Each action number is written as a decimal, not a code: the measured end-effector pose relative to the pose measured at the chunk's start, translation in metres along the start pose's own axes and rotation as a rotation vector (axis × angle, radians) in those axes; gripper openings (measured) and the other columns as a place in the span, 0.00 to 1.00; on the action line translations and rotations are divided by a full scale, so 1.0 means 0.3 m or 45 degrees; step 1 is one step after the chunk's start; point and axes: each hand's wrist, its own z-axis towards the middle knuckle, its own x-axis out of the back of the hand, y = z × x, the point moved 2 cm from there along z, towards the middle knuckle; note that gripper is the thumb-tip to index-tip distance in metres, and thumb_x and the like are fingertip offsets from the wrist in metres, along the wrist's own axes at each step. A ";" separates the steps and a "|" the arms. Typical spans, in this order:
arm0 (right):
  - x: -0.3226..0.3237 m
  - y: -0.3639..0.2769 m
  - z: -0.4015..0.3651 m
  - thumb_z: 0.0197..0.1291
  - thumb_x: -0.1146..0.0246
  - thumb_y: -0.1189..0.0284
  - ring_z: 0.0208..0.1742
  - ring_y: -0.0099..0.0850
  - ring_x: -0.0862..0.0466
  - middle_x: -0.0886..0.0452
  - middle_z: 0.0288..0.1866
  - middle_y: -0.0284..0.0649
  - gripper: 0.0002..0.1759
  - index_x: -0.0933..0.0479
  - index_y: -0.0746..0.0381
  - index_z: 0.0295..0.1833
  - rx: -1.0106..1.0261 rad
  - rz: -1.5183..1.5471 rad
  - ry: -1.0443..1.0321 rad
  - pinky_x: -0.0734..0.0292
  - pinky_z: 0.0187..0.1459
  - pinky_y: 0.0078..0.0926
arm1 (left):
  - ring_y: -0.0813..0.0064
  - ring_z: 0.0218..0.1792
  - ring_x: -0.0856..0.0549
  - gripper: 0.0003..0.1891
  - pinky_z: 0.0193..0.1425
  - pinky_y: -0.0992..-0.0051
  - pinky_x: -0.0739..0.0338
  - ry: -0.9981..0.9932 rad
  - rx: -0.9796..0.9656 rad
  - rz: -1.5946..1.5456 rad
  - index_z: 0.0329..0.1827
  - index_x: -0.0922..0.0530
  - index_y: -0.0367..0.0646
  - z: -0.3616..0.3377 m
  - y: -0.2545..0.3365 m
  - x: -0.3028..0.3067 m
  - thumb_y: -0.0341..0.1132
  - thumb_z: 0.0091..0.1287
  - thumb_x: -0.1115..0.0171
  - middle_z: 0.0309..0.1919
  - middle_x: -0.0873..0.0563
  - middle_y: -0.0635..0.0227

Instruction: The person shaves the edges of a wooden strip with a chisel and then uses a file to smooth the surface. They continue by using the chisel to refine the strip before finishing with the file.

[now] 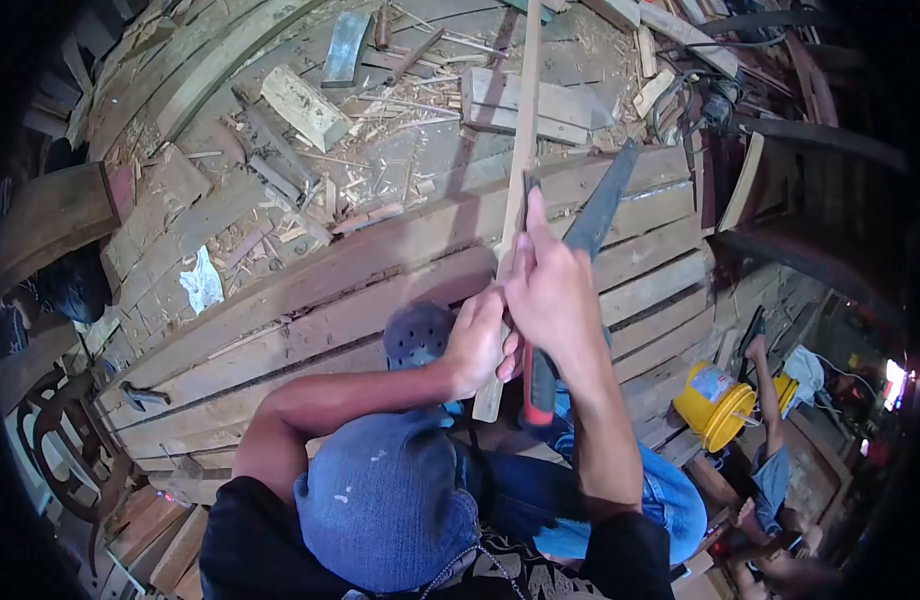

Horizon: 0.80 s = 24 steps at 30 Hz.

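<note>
A long, narrow wooden strip (pixel 520 150) runs from the top of the view down to my knees. My left hand (pixel 477 342) is wrapped round its lower part. Close above it, my right hand (pixel 548 285) is closed against the strip, with its index finger stretched along a thin dark piece (pixel 529 184) whose kind I cannot make out. A handsaw (pixel 602 205) shows beyond my right hand, its blade pointing up and right. Its red and black handle (pixel 539 392) is below my right wrist, and the middle of the saw is hidden by the hand.
Under the strip lies a slatted wooden surface (pixel 360 270). Wood blocks (pixel 305 107), shavings and offcuts are scattered beyond it. A hammer-like tool (pixel 145 396) lies at left. Yellow buckets (pixel 715 405) stand at right, near another person's leg (pixel 766 390). My denim-covered knee (pixel 385 500) is below.
</note>
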 end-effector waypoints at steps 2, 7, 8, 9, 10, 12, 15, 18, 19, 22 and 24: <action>0.002 0.000 0.041 0.60 0.50 0.75 0.30 0.55 0.19 0.24 0.26 0.62 0.26 0.36 0.68 0.66 0.018 -0.027 0.073 0.25 0.37 0.48 | 0.76 0.07 0.34 0.18 0.09 0.75 0.38 -0.021 0.054 -0.032 0.37 0.32 0.43 0.002 0.010 -0.002 0.47 0.74 0.66 0.15 0.32 0.71; 0.014 -0.011 -0.022 0.60 0.49 0.76 0.28 0.54 0.19 0.25 0.23 0.60 0.26 0.36 0.70 0.65 0.088 -0.011 0.001 0.25 0.34 0.45 | 0.77 0.07 0.34 0.20 0.10 0.76 0.38 0.029 0.010 -0.033 0.35 0.32 0.44 -0.003 0.004 -0.006 0.49 0.75 0.68 0.14 0.32 0.71; 0.017 -0.010 -0.027 0.60 0.49 0.76 0.27 0.53 0.19 0.25 0.22 0.60 0.26 0.36 0.70 0.65 0.041 0.024 -0.024 0.25 0.34 0.45 | 0.77 0.06 0.34 0.23 0.10 0.76 0.38 0.045 0.008 -0.017 0.35 0.31 0.45 0.000 0.002 -0.008 0.52 0.75 0.69 0.13 0.32 0.72; 0.020 -0.009 -0.028 0.60 0.49 0.76 0.27 0.52 0.18 0.25 0.22 0.60 0.26 0.36 0.70 0.66 -0.007 0.058 -0.049 0.25 0.33 0.44 | 0.77 0.06 0.34 0.23 0.10 0.76 0.38 0.041 0.000 -0.014 0.35 0.31 0.45 0.001 0.006 -0.008 0.52 0.75 0.69 0.13 0.32 0.72; 0.022 -0.009 -0.027 0.61 0.49 0.75 0.26 0.51 0.18 0.25 0.20 0.59 0.26 0.37 0.70 0.66 0.012 0.009 -0.055 0.25 0.33 0.44 | 0.77 0.07 0.34 0.21 0.10 0.76 0.38 -0.008 0.007 -0.056 0.35 0.32 0.44 0.000 0.008 -0.010 0.49 0.75 0.69 0.14 0.32 0.71; 0.035 -0.016 -0.021 0.61 0.49 0.75 0.26 0.51 0.18 0.24 0.21 0.58 0.26 0.37 0.69 0.66 0.010 0.016 -0.064 0.25 0.33 0.43 | 0.76 0.07 0.33 0.20 0.09 0.75 0.38 -0.062 0.015 -0.094 0.35 0.33 0.43 -0.003 0.015 -0.006 0.49 0.75 0.66 0.15 0.32 0.71; 0.035 -0.021 -0.017 0.61 0.49 0.75 0.27 0.51 0.18 0.24 0.21 0.58 0.26 0.37 0.69 0.66 0.019 -0.004 -0.068 0.24 0.34 0.44 | 0.76 0.07 0.32 0.21 0.09 0.75 0.37 -0.069 0.046 -0.142 0.36 0.32 0.43 -0.013 0.028 -0.014 0.50 0.75 0.64 0.15 0.32 0.71; 0.043 -0.024 -0.020 0.62 0.49 0.74 0.27 0.52 0.19 0.23 0.22 0.58 0.27 0.37 0.68 0.67 0.014 -0.029 -0.072 0.24 0.36 0.45 | 0.76 0.07 0.32 0.21 0.09 0.75 0.37 -0.075 0.050 -0.154 0.35 0.32 0.43 -0.016 0.033 -0.018 0.51 0.75 0.64 0.15 0.32 0.71; 0.048 -0.029 -0.019 0.62 0.49 0.73 0.27 0.52 0.19 0.23 0.23 0.58 0.27 0.37 0.68 0.67 -0.002 -0.021 -0.084 0.24 0.37 0.46 | 0.75 0.07 0.32 0.21 0.09 0.75 0.37 -0.078 0.058 -0.164 0.35 0.32 0.43 -0.019 0.038 -0.020 0.51 0.75 0.64 0.15 0.32 0.71; 0.068 -0.044 -0.027 0.57 0.47 0.72 0.33 0.54 0.18 0.19 0.30 0.58 0.31 0.39 0.69 0.68 -0.008 -0.086 -0.156 0.22 0.42 0.47 | 0.76 0.06 0.34 0.22 0.09 0.74 0.39 -0.051 0.084 -0.135 0.35 0.31 0.46 -0.026 0.042 -0.026 0.54 0.75 0.66 0.14 0.33 0.72; 0.069 -0.047 -0.032 0.56 0.46 0.72 0.34 0.54 0.18 0.19 0.30 0.57 0.31 0.38 0.69 0.67 -0.029 -0.096 -0.175 0.22 0.42 0.47 | 0.76 0.07 0.33 0.22 0.10 0.75 0.38 -0.052 0.095 -0.159 0.34 0.32 0.45 -0.027 0.050 -0.022 0.52 0.75 0.65 0.15 0.33 0.72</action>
